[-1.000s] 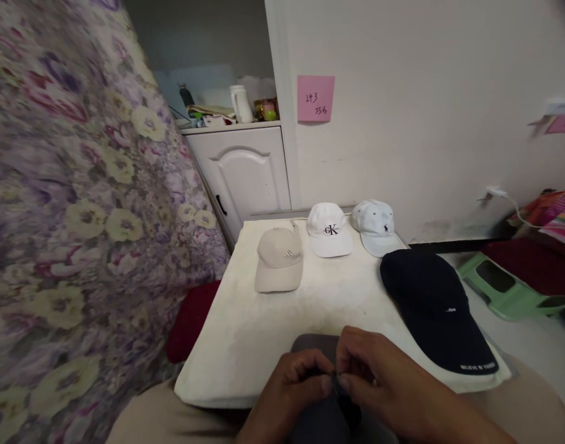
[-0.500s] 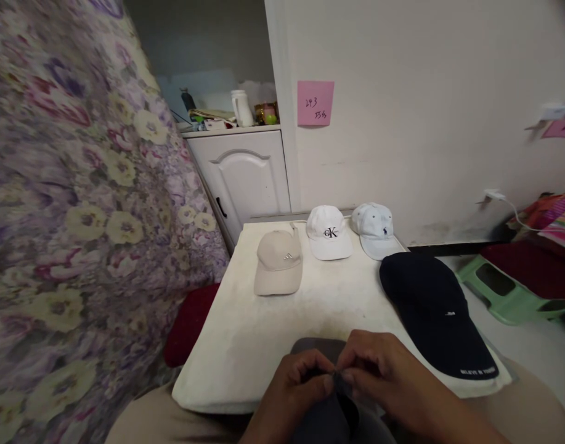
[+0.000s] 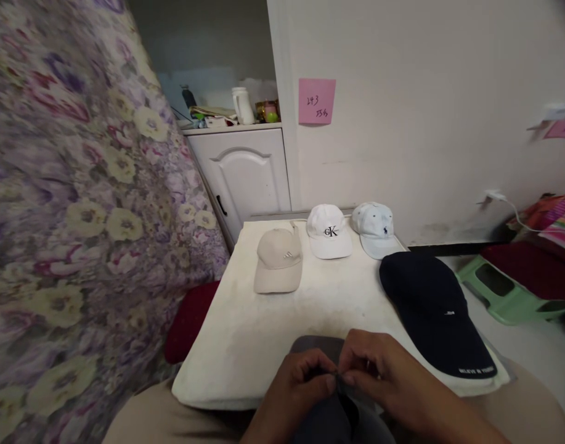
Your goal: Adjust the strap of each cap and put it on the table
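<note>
A dark grey cap (image 3: pixel 321 422) is at the near edge of the table, over my lap, its brim pointing away from me. My left hand (image 3: pixel 300 382) and my right hand (image 3: pixel 374 370) meet over it, thumbs and forefingers pinching a small part of its strap between them. The fingers hide what exactly they grip there. Farther off lie a beige cap (image 3: pixel 277 262), a white cap with black letters (image 3: pixel 328 231) and a pale blue cap (image 3: pixel 373 228). A large navy cap (image 3: pixel 425 302) rests at the table's right edge.
A cream cloth covers the table (image 3: pixel 245 333). Behind it stand a white cabinet (image 3: pixel 245 166) and a wall with a pink note (image 3: pixel 317 102). A flowered curtain (image 3: pixel 88 216) hangs at left. A green stool (image 3: pixel 499 290) is on the right, a red seat (image 3: pixel 190 320) on the left.
Both hands stay pinched on the grey cap's strap, with only a very slight shift of the fingers. The other caps have not moved.
</note>
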Demonstrator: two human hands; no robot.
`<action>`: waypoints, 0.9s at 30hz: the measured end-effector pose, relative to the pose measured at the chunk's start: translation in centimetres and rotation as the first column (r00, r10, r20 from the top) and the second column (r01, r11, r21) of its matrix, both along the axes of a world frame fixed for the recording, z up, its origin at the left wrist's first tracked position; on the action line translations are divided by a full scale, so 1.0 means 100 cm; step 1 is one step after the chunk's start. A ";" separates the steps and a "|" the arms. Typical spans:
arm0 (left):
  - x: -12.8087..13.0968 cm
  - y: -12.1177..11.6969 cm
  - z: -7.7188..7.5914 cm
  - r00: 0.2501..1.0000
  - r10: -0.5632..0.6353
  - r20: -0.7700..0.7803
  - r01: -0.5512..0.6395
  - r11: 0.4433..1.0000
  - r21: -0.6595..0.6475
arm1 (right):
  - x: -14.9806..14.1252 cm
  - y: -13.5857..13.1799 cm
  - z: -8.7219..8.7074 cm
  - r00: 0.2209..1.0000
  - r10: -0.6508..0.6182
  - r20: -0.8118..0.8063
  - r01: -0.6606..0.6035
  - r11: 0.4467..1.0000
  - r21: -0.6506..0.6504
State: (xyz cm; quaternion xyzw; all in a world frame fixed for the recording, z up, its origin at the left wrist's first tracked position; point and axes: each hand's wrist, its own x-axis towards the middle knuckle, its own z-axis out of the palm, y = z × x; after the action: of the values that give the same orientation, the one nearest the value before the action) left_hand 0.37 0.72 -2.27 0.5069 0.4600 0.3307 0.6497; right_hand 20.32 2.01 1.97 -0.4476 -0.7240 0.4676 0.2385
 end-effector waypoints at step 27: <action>0.001 0.003 0.003 0.996 -0.039 -0.075 0.042 0.998 0.046 | -0.003 0.002 -0.001 0.999 -0.011 -0.050 0.004 0.991 -0.137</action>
State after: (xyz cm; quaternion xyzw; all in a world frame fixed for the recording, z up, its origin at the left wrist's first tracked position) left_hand 0.49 1.06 -2.00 0.5433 0.4656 0.3091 0.6265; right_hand 20.05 2.22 1.88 -0.4536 -0.6824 0.5262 0.2273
